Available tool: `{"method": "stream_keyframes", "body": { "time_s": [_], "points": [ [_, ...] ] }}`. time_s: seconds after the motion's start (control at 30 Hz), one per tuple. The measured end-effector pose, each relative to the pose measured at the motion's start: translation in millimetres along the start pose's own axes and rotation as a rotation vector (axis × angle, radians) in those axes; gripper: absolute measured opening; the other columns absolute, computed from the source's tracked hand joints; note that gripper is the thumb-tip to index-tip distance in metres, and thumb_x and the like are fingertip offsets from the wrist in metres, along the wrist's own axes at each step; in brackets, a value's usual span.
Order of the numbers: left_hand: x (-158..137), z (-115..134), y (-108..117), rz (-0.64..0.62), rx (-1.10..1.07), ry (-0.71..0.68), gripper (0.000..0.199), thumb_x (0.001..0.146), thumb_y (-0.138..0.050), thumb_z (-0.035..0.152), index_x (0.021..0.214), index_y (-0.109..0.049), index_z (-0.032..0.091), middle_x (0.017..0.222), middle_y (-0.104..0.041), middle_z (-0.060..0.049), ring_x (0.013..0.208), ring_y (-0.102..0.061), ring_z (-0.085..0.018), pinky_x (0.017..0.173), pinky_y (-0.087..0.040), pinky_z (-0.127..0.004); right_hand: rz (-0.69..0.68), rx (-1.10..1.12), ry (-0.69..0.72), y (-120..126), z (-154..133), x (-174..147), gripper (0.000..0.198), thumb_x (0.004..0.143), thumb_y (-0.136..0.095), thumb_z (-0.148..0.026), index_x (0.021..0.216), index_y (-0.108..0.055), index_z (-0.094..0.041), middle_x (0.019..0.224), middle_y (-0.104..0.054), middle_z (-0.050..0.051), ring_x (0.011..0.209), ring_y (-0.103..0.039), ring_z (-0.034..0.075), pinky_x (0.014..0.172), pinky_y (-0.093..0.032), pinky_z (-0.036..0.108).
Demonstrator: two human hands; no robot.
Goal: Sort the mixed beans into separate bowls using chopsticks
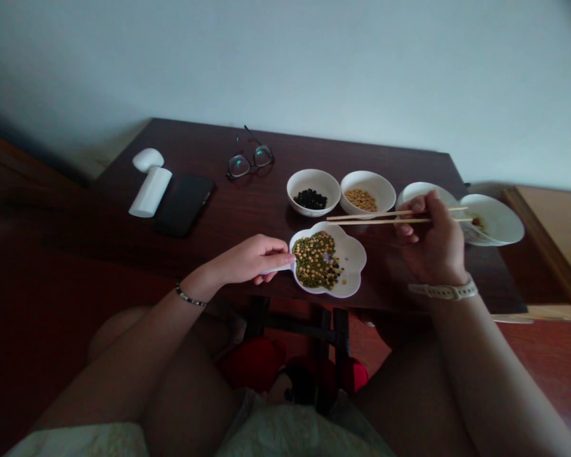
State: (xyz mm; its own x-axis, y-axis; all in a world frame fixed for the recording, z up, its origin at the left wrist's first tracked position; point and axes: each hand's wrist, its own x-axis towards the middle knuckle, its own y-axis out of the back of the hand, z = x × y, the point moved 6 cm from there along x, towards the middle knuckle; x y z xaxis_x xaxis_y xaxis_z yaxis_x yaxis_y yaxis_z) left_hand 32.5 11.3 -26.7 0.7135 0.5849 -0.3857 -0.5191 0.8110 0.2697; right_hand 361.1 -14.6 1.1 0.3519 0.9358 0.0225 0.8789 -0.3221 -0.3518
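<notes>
My left hand [266, 257] is closed round the short handle of a white flower-shaped dish [354, 254]. Mixed beans [316, 257], green, yellow and black, lie mostly in the dish's left part. Between the fingers of my right hand [435, 244] is a pair of wooden chopsticks [361, 219], their tips pointing left above the dish's far rim, with nothing visible between them. Behind the dish stand a white bowl [297, 181] of black beans [311, 198] and a white bowl [384, 187] of yellow beans [360, 200]. My right hand partly hides another white bowl [421, 188].
A further white bowl [504, 222] with some green and reddish contents stands at the table's right end. Eyeglasses [251, 164], a dark phone [185, 204] and a white cylindrical object with a rounded head [151, 190] lie on the dark wooden table [247, 216]. A wall rises behind.
</notes>
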Motion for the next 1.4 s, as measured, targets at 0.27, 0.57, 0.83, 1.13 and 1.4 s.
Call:
{"method": "stream_keyframes", "body": {
  "time_s": [0.27, 0.57, 0.83, 1.13, 1.4],
  "points": [
    [1, -3, 0, 0.002, -0.008, -0.014, 0.037, 0.104, -0.068, 0.052, 0.088, -0.066, 0.019, 0.065, -0.064, 0.002, 0.05, -0.057, -0.009, 0.046, -0.041, -0.019, -0.099, -0.213, -0.069, 5, -3, -18, 0.04, 0.098, -0.081, -0.052, 0.077, -0.066, -0.022, 0.076, -0.061, 0.002, 0.052, -0.054, 0.01, 0.037, -0.03, 0.025],
    [2, -2, 0, 0.012, -0.002, 0.007, 0.035, 0.103, -0.069, 0.05, 0.088, -0.066, 0.019, 0.063, -0.063, 0.002, 0.048, -0.055, -0.009, 0.045, -0.041, -0.019, -0.121, -0.255, -0.044, -4, 3, -23, 0.045, 0.098, -0.081, -0.06, 0.079, -0.066, -0.022, 0.08, -0.063, 0.001, 0.054, -0.059, 0.01, 0.038, -0.04, 0.021],
    [2, -2, 0, 0.005, -0.013, -0.006, 0.035, 0.104, -0.068, 0.05, 0.087, -0.065, 0.02, 0.064, -0.062, 0.003, 0.05, -0.057, -0.009, 0.046, -0.042, -0.018, -0.111, -0.249, -0.055, -2, 2, -23, 0.045, 0.099, -0.08, -0.059, 0.079, -0.066, -0.021, 0.082, -0.063, 0.002, 0.053, -0.06, 0.009, 0.037, -0.037, 0.021],
    [2, -2, -1, 0.003, -0.017, -0.019, 0.034, 0.106, -0.066, 0.048, 0.087, -0.064, 0.019, 0.064, -0.062, 0.003, 0.049, -0.056, -0.009, 0.045, -0.041, -0.018, -0.102, -0.256, -0.029, -1, 0, -21, 0.045, 0.099, -0.08, -0.058, 0.078, -0.065, -0.022, 0.077, -0.062, 0.001, 0.053, -0.058, 0.01, 0.038, -0.036, 0.023],
    [2, -4, 0, 0.0, -0.003, -0.01, 0.034, 0.106, -0.066, 0.048, 0.088, -0.065, 0.019, 0.065, -0.063, 0.003, 0.05, -0.057, -0.009, 0.045, -0.041, -0.018, -0.011, 0.0, 0.021, 5, -3, -7, 0.043, 0.094, -0.089, -0.051, 0.075, -0.061, -0.023, 0.074, -0.056, -0.002, 0.052, -0.051, 0.009, 0.036, -0.032, 0.023]
  ]
}}
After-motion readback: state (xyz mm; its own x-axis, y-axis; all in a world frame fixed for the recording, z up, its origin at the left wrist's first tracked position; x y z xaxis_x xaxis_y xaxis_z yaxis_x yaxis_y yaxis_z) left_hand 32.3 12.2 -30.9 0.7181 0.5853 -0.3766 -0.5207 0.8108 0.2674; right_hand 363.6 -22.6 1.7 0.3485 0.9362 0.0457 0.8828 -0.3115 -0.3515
